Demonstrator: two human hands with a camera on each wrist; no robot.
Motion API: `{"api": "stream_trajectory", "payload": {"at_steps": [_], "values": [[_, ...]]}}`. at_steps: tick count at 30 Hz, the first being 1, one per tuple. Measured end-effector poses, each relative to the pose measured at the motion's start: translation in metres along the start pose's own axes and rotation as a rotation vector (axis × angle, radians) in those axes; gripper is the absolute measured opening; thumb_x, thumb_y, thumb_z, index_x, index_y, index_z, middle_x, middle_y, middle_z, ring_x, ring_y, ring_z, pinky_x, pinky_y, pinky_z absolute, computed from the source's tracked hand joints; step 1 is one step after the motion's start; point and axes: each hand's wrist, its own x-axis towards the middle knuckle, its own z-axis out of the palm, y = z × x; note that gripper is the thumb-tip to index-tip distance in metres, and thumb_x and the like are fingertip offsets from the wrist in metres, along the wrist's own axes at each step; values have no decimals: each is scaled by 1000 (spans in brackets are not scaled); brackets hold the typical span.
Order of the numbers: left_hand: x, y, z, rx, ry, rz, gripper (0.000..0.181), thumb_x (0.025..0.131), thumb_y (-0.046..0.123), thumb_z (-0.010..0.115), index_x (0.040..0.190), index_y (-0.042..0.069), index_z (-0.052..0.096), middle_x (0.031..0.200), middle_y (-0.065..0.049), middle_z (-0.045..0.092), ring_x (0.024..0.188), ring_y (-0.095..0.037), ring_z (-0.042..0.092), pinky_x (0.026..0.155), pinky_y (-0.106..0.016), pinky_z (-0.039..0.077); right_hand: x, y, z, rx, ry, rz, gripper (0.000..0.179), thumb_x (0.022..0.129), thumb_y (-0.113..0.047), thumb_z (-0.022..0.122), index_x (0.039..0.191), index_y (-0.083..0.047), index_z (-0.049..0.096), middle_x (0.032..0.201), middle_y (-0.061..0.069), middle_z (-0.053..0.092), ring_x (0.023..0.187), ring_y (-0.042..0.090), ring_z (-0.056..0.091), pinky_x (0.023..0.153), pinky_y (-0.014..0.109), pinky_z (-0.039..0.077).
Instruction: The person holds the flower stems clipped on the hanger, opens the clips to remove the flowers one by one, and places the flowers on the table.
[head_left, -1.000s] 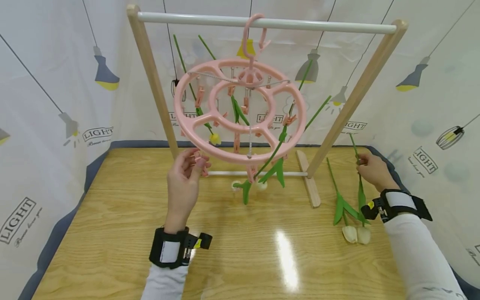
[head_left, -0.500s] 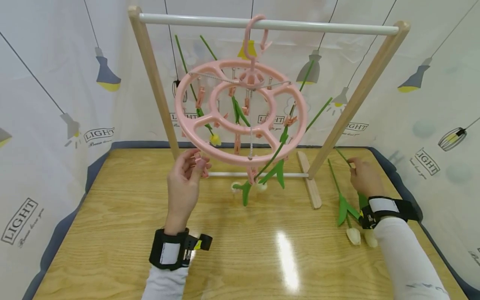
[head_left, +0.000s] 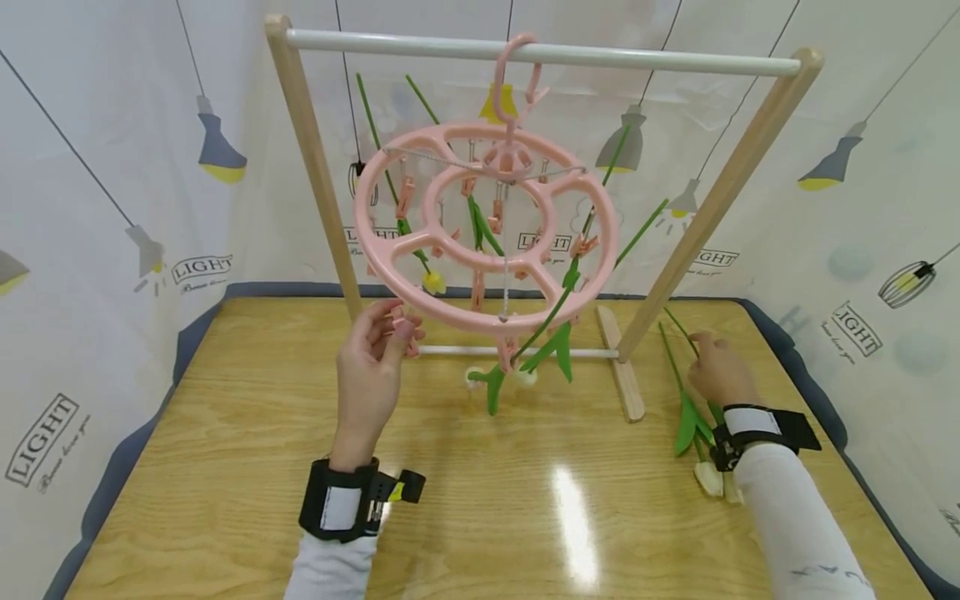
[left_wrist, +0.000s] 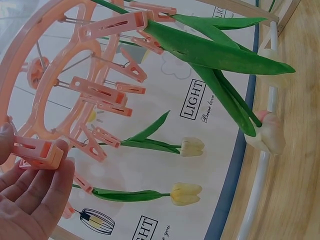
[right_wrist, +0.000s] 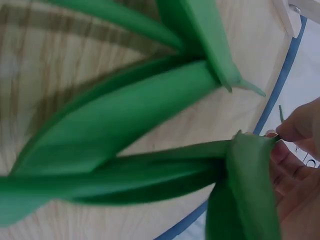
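A round pink clip hanger [head_left: 362,200] with several dangling clothespins hangs from the stand's white bar. At its front left, my left hand [head_left: 367,367] pinches one pink clothespin [left_wrist: 39,150] between thumb and fingers. My right hand [head_left: 723,375] is at the right of the table and pinches the green stem of an artificial white tulip [right_wrist: 250,175]; wrist and arm partly hide its flower in the head view. Beside it lies a second white tulip [head_left: 707,479], its leaves close to the held one. Several tulips hang clipped on the hanger, including a pale yellow one [left_wrist: 186,194].
The stand has wooden posts [head_left: 315,167], a white top bar [head_left: 412,43] and a wooden foot [head_left: 622,375] between the hanger and the right hand. A low white rod [head_left: 442,350] joins its base. Behind the wooden table [head_left: 247,467] hangs a lamp-printed cloth [head_left: 270,225].
My right hand has moved left and slightly down the table, shifting the tulip and tilting its stem leftward. The left hand keeps its pinch on the clothespin in the same place.
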Motion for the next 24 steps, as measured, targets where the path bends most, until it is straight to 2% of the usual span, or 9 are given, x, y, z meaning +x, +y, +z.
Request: {"api": "stream_trajectory", "payload": {"at_steps": [2, 5, 10, 13, 17, 21, 24], "values": [[0, 1, 0, -3, 1, 3, 34, 96, 9, 57, 126, -7, 54, 105, -29, 69, 82, -12, 66, 66, -10, 53, 0, 1, 3, 7, -32, 10, 51, 90, 0, 38, 138, 15, 35, 119, 50, 43, 85, 53, 55, 63, 58, 47], [0, 2, 0, -2, -2, 3, 34, 96, 9, 57, 126, -8, 54, 106, -29, 69, 83, -19, 67, 67, -10, 53, 1, 1, 7, -2, -54, 4, 49, 90, 1, 39, 137, 17, 37, 120, 50, 43, 97, 58, 52, 75, 65, 47], [0, 2, 0, 8, -3, 10, 34, 97, 8, 56, 126, -8, 53, 106, -29, 69, 85, -27, 66, 67, -9, 53, 2, -1, 10, -38, -60, -44, 45, 91, 4, 43, 133, 20, 42, 116, 51, 48, 104, 59, 49, 81, 67, 47], [0, 3, 0, 10, -1, 13, 34, 97, 8, 56, 126, -8, 53, 106, -29, 69, 84, -23, 66, 68, -9, 52, 3, -2, 10, -51, -87, -58, 45, 91, 4, 44, 134, 19, 42, 117, 49, 51, 105, 57, 51, 80, 64, 48], [0, 3, 0, -1, -5, 8, 33, 97, 9, 57, 126, -7, 54, 106, -29, 69, 81, -12, 65, 67, -9, 53, 3, -5, 10, -42, -172, -18, 56, 87, 2, 48, 140, 15, 36, 124, 46, 51, 95, 49, 57, 73, 56, 49], [-1, 3, 0, -2, -7, 4, 33, 97, 10, 57, 125, -7, 54, 106, -28, 69, 80, -9, 65, 67, -10, 54, 3, -7, 11, -1, -270, 15, 67, 83, 1, 48, 144, 16, 25, 134, 47, 43, 104, 49, 55, 84, 60, 47], [-2, 4, 0, 7, -5, 3, 33, 97, 10, 56, 125, -7, 54, 106, -28, 70, 80, -7, 64, 68, -9, 53, 3, -10, 11, 16, -334, -6, 66, 86, 2, 45, 145, 18, 19, 137, 49, 36, 109, 51, 52, 87, 58, 46]]}}
